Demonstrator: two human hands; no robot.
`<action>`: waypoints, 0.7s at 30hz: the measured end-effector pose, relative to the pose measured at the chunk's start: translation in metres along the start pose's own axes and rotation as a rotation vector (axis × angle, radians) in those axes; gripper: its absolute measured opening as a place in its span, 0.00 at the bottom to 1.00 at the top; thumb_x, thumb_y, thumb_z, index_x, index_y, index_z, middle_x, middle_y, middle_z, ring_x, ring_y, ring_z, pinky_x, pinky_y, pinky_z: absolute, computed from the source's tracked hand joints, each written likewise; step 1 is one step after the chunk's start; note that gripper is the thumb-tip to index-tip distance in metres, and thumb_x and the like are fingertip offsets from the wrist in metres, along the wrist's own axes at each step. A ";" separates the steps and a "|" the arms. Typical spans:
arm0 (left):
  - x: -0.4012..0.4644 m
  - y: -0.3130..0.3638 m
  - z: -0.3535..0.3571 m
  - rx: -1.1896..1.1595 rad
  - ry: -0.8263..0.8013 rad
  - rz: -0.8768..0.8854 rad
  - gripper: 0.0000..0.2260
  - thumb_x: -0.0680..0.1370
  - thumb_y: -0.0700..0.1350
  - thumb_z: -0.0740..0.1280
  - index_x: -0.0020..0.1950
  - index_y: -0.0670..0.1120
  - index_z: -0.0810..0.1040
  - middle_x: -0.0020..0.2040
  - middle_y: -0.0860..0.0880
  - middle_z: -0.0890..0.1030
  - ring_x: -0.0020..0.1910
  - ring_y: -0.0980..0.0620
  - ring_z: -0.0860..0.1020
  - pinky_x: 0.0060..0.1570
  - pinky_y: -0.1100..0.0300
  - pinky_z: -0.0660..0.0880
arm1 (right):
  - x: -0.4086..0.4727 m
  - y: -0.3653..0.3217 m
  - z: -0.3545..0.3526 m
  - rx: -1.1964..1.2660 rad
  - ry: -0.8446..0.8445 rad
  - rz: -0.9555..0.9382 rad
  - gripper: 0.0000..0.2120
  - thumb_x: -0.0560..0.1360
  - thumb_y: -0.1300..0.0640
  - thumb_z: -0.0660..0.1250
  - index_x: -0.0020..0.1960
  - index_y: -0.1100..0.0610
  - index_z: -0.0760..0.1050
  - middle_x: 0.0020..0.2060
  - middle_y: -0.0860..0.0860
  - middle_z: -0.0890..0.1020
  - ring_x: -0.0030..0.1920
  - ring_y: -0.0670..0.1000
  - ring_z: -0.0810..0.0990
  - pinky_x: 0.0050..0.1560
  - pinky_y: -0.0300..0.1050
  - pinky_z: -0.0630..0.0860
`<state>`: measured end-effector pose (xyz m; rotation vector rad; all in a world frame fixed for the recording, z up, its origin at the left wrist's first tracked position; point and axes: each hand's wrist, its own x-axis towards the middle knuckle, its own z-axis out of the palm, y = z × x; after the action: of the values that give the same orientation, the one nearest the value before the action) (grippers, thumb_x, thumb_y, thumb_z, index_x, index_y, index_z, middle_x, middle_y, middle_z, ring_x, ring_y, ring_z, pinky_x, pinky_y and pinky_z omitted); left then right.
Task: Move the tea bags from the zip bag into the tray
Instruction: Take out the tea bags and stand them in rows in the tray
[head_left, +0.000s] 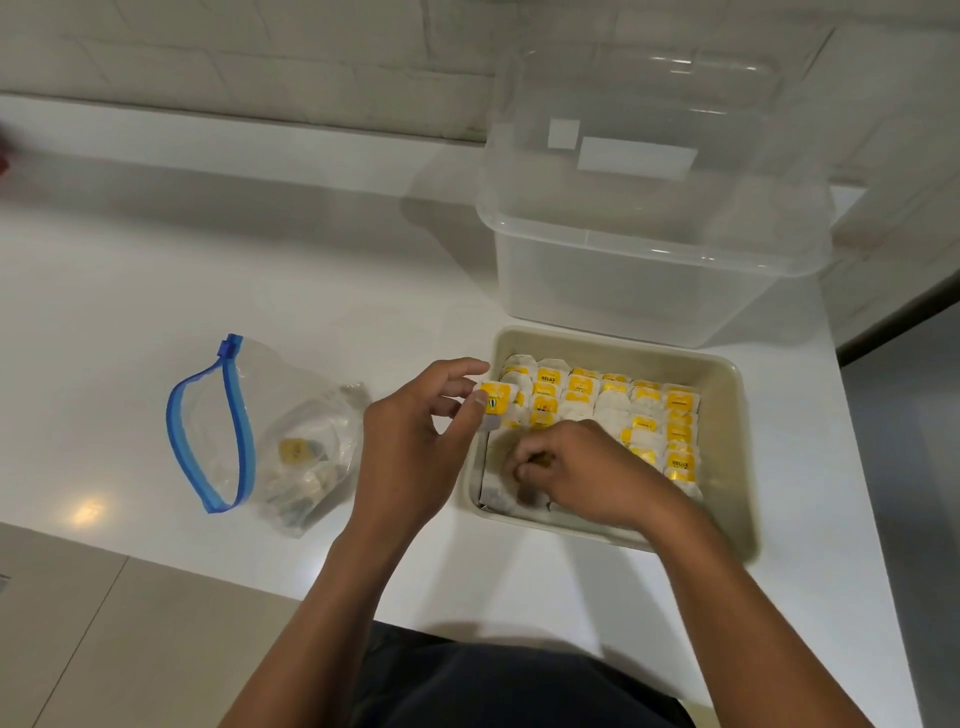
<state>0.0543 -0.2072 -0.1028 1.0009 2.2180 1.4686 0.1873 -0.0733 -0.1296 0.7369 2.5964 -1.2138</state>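
A beige tray (727, 395) sits on the white counter, holding several rows of yellow-and-white tea bags (613, 400). My left hand (410, 447) hovers at the tray's left rim, pinching one yellow-labelled tea bag (496, 400) between thumb and fingers. My right hand (576, 467) is down inside the tray's near-left corner, fingers curled on a tea bag that is mostly hidden under them. The clear zip bag (291, 447) with a blue zipper lies open to the left, a few tea bags still visible inside.
A large clear plastic container (654, 244) with its lid leaning behind stands just beyond the tray. The counter's near edge runs below my arms, with tiled floor at lower left. A wall closes off the back.
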 end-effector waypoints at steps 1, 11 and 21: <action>0.001 0.000 0.001 0.003 -0.001 -0.001 0.09 0.78 0.45 0.72 0.56 0.56 0.82 0.42 0.59 0.83 0.40 0.56 0.82 0.38 0.66 0.72 | -0.004 0.003 -0.006 0.090 0.066 0.010 0.09 0.77 0.59 0.67 0.48 0.48 0.85 0.39 0.40 0.84 0.38 0.35 0.78 0.40 0.29 0.70; -0.004 0.009 0.024 -0.036 -0.174 -0.020 0.12 0.76 0.42 0.74 0.58 0.53 0.82 0.42 0.57 0.85 0.42 0.63 0.82 0.40 0.76 0.69 | -0.026 -0.002 -0.026 0.581 0.287 -0.065 0.05 0.77 0.57 0.72 0.51 0.49 0.82 0.45 0.54 0.83 0.42 0.54 0.80 0.43 0.44 0.78; -0.004 -0.015 0.011 0.172 0.000 0.035 0.11 0.77 0.45 0.72 0.57 0.56 0.81 0.52 0.60 0.80 0.41 0.55 0.78 0.39 0.72 0.69 | -0.019 0.014 -0.011 0.221 0.028 0.170 0.07 0.74 0.60 0.70 0.41 0.50 0.82 0.36 0.47 0.84 0.31 0.39 0.79 0.40 0.42 0.78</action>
<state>0.0574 -0.2060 -0.1210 1.0970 2.3706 1.3096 0.2107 -0.0644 -0.1251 0.9997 2.3865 -1.4591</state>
